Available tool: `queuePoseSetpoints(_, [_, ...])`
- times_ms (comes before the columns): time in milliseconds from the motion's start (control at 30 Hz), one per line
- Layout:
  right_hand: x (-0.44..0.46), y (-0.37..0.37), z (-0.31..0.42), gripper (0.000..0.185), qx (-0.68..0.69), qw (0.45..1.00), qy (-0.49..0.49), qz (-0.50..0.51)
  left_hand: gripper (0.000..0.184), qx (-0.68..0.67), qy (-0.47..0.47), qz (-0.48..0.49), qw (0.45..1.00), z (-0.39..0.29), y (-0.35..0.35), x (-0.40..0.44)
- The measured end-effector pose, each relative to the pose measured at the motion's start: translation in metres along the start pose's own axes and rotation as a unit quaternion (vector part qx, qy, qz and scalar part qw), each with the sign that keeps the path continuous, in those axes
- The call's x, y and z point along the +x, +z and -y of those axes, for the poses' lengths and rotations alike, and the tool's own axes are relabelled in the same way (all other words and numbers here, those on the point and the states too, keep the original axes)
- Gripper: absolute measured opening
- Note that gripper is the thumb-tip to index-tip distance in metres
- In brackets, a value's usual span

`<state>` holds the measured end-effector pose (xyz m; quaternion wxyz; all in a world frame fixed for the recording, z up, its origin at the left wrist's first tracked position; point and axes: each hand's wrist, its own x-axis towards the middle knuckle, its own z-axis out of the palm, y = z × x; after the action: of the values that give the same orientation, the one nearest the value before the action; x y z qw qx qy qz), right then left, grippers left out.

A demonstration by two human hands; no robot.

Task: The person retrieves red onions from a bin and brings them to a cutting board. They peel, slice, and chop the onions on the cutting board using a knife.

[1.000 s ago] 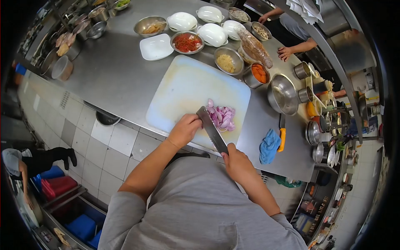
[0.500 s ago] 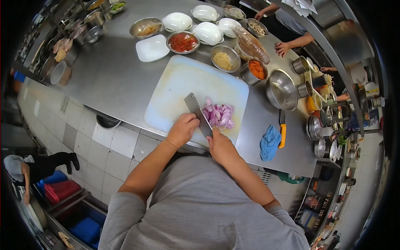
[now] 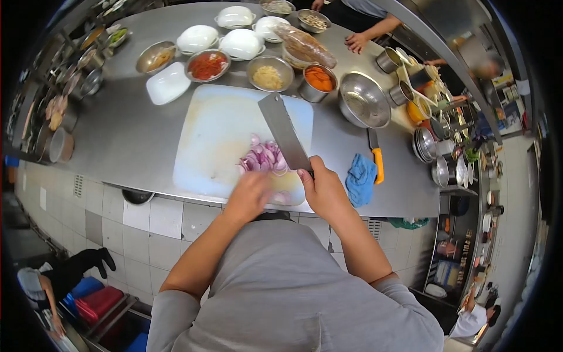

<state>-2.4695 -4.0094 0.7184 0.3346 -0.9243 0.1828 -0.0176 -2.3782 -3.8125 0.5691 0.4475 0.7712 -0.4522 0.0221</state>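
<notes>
My right hand (image 3: 324,186) is closed on the handle of a cleaver (image 3: 284,132), whose broad blade slants up and left over the right part of the white cutting board (image 3: 205,129). Sliced purple onion (image 3: 265,156) lies in a loose pile left of the blade. At the near side of the pile is my left hand (image 3: 252,193), blurred by motion, its fingers too smeared to read. A few pale onion pieces (image 3: 281,196) rest near the board's front edge, right of that hand.
Behind the board stand bowls of red strips (image 3: 207,66), yellow bits (image 3: 269,77) and orange slices (image 3: 319,78). A metal bowl (image 3: 365,100), a blue cloth (image 3: 360,179) and an orange-handled knife (image 3: 378,164) are on the right. A co-worker's hand (image 3: 356,42) rests at the far edge.
The view has turned and shifted. The cleaver has moved from the pile's left side to its right, with my right hand still holding it. My left hand has left the blade.
</notes>
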Motion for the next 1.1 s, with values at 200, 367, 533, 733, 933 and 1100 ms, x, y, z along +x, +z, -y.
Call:
queuePoseSetpoints(200, [-0.016,-0.005,-0.034,0.026,-0.008,1.0,-0.009,-0.024,0.036,0.072,0.123,0.224,0.964,-0.009,0.025,0.008])
queuePoseSetpoints(367, [-0.028,-0.021,-0.069,0.025,-0.024,0.999,0.043,-0.006,0.039,0.098,0.126,0.273,0.949,0.007,-0.013,0.001])
queuePoseSetpoints(533, [-0.03,-0.016,-0.108,0.024,-0.051,0.997,0.048,-0.024,0.037,0.126,0.181,0.189,0.957,0.035,-0.037,0.001])
queuePoseSetpoints(733, [-0.025,-0.017,-0.113,0.029,-0.073,0.995,0.071,0.021,0.039,0.151,0.004,0.085,0.985,0.031,-0.054,0.012])
queuePoseSetpoints(933, [-0.016,0.02,-0.1,0.03,-0.091,0.992,0.047,0.071,0.073,0.218,-0.311,-0.19,0.905,0.007,0.083,0.05])
queuePoseSetpoints(1100, [-0.023,0.018,-0.085,0.03,-0.043,0.987,0.014,0.154,0.069,0.179,-0.238,-0.185,0.936,0.005,0.094,0.088])
